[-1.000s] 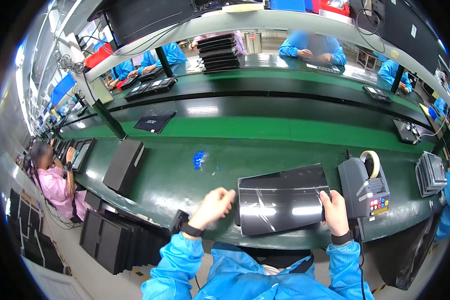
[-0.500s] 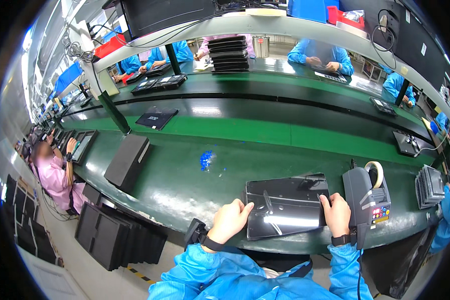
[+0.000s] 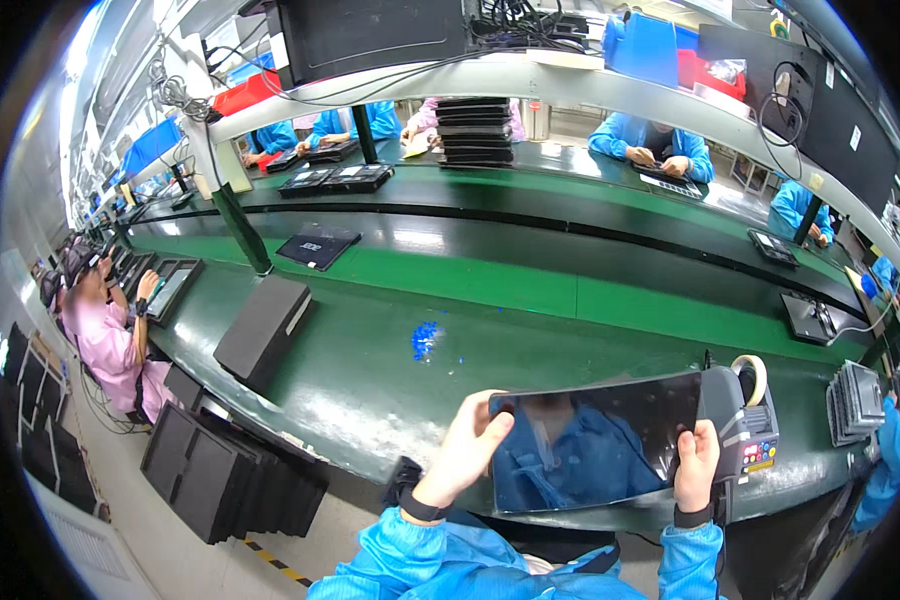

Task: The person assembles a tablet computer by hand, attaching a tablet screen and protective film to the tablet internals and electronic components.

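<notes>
A glossy black screen panel (image 3: 590,450) is tilted up off the green bench, and its face reflects my blue sleeves and front. My left hand (image 3: 472,445) grips its left edge, thumb on the front and fingers behind. At the lower right edge, my right hand (image 3: 697,462) holds the panel with its thumb in front and the other fingers mostly hidden behind. Just behind that right side stands a grey tape dispenser (image 3: 732,430) with a roll of tape (image 3: 760,372), partly covered by the panel. Small blue bits (image 3: 425,340) lie scattered on the bench beyond my left hand.
A black block-shaped box (image 3: 263,328) sits at the left. Farther back lies a dark laptop lid (image 3: 317,248). Grey trays (image 3: 852,400) are stacked at the right, black trays (image 3: 215,470) on the floor at left. A person in pink (image 3: 110,335) works at the far left.
The panel has been raised from the bench and tilted toward me, with both hands holding its sides. It now covers part of the tape dispenser. The view has shifted slightly.
</notes>
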The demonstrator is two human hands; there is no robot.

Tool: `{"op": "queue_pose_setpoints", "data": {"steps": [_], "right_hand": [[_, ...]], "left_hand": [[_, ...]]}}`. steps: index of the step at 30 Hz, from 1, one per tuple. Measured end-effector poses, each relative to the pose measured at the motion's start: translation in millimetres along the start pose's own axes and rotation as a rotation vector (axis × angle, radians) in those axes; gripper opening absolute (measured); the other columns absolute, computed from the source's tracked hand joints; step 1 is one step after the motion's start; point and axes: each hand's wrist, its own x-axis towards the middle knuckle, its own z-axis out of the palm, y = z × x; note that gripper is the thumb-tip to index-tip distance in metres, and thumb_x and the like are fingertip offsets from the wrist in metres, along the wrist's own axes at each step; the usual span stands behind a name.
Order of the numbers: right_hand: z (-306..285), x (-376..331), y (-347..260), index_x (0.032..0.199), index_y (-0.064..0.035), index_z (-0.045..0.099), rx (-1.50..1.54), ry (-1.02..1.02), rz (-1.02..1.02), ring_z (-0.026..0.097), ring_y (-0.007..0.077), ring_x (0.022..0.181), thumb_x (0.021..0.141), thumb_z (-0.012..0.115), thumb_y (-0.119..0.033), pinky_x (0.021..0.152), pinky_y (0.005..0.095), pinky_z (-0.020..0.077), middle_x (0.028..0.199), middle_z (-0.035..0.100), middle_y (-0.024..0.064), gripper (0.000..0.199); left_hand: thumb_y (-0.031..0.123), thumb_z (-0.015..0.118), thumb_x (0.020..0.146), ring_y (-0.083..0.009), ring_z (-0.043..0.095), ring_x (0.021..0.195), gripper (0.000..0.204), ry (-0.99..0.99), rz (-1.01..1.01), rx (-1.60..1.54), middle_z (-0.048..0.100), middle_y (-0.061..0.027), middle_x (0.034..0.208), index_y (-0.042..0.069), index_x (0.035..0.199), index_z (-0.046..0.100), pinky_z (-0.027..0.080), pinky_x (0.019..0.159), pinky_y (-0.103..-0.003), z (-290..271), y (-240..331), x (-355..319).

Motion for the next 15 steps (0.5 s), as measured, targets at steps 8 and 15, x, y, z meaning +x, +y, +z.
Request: {"op": "queue_pose_setpoints", "data": {"steps": [8,15], "right_hand": [[13.2,-29.7,-13.6,0.099,-0.0031,0.049,-0.089,0.053,-0.01,0.049,0.0076,0.071,0.091,0.061,-0.012,0.064,0.0217,0.0426,0.085,0.054,0.0017,0.017],[-59.4,-79.6,-2.3,0.095,-0.0068,0.052,-0.259,0.736,-0.001,0.048,0.0077,0.064,0.1,0.044,-0.02,0.057,0.0234,0.0413,0.079,0.051,-0.0002,0.016]], "left_hand": [[0.001,0.055,0.093,-0.013,0.054,0.101,0.039,0.085,0.385,-0.101,0.05,-0.008,0.123,0.001,0.129,0.042,0.044,0.089,-0.025,34.1,27.0,-22.1],[0.001,0.06,0.09,-0.0081,0.053,0.079,0.031,0.008,0.44,-0.14,0.056,-0.0045,0.1,0.004,0.118,0.049,0.045,0.072,-0.022,20.8,6.4,-29.9]]}}
